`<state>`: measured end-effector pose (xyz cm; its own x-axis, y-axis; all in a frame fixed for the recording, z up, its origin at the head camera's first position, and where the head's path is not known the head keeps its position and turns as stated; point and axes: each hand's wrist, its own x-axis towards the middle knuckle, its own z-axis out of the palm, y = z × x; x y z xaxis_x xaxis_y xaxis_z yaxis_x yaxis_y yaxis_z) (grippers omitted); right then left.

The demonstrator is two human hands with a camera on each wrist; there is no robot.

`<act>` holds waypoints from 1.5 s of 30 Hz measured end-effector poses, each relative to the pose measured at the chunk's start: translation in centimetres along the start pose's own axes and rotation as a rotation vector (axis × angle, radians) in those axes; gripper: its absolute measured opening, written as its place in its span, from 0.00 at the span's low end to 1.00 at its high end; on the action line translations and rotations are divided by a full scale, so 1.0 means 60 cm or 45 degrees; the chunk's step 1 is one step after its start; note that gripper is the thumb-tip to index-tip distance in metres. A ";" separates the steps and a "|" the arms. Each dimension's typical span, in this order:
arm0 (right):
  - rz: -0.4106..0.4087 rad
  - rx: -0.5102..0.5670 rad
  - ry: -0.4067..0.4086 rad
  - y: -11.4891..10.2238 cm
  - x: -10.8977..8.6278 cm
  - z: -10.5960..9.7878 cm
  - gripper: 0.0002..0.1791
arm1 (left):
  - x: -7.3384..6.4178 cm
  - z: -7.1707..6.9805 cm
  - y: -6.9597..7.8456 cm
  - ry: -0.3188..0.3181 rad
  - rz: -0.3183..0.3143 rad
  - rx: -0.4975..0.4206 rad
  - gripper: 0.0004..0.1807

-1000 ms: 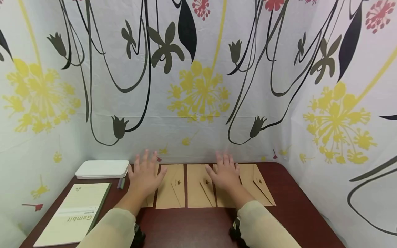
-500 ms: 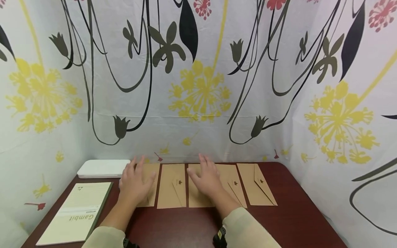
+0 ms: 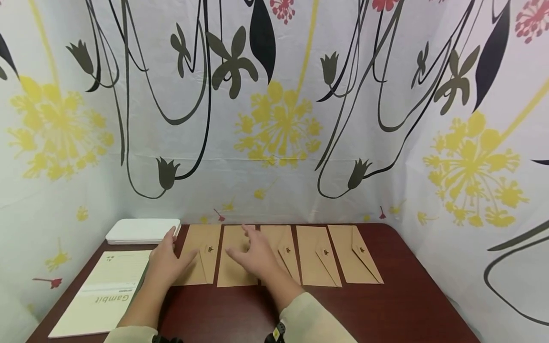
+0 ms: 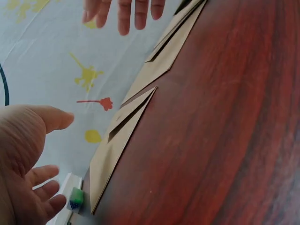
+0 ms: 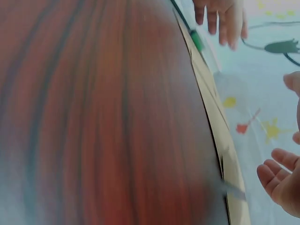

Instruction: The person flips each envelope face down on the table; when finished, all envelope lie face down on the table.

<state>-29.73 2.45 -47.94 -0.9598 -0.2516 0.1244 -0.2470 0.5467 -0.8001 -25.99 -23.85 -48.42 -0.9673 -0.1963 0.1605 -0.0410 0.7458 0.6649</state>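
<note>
Several brown kraft-paper envelopes with flaps lie in a row across the dark red table. Over the gap between the notebook and the leftmost envelope [image 3: 210,264] hovers my left hand [image 3: 165,264], fingers spread and holding nothing. My right hand [image 3: 257,255] is above the second envelope [image 3: 236,278] from the left, hiding part of it; its fingers are loosely bent and hold nothing. In the left wrist view, a small green-and-blue block [image 4: 75,199] shows near my left fingers. Both hands look raised off the envelopes in the wrist views.
A notebook [image 3: 96,295] marked Gambit lies at the left of the table [image 3: 386,314]. Behind it sits a white flat case [image 3: 141,231]. Patterned cloth [image 3: 283,190] encloses the table's back and sides.
Both hands have moved left along the row, the right one from the fourth envelope to the second. The envelopes on the right are now uncovered. The envelopes have not moved.
</note>
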 end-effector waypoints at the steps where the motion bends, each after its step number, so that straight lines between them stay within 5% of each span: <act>1: 0.005 0.022 -0.003 -0.005 0.000 0.007 0.48 | -0.001 -0.002 -0.002 -0.026 -0.008 -0.019 0.56; 6: 0.027 0.147 -0.055 -0.029 0.000 0.032 0.46 | -0.002 -0.008 -0.005 -0.178 -0.042 -0.151 0.53; 10: 0.066 0.221 -0.107 -0.037 -0.001 0.049 0.43 | -0.001 -0.005 -0.011 -0.226 -0.065 -0.168 0.48; 21: 0.198 0.506 -0.175 -0.071 -0.013 0.080 0.41 | -0.001 -0.008 -0.017 -0.253 -0.080 -0.087 0.41; 40: 0.306 0.435 -0.105 -0.074 -0.018 0.093 0.38 | -0.011 -0.013 -0.011 -0.261 -0.089 -0.059 0.38; 45: 0.337 0.534 -0.120 -0.071 -0.008 0.092 0.37 | -0.009 -0.014 -0.013 -0.260 -0.087 -0.059 0.38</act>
<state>-27.49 -4.17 -47.86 -0.9613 -0.2294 -0.1528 0.0968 0.2382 -0.9664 -25.23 -24.86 -48.44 -0.9935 -0.1086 -0.0338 -0.1009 0.7040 0.7030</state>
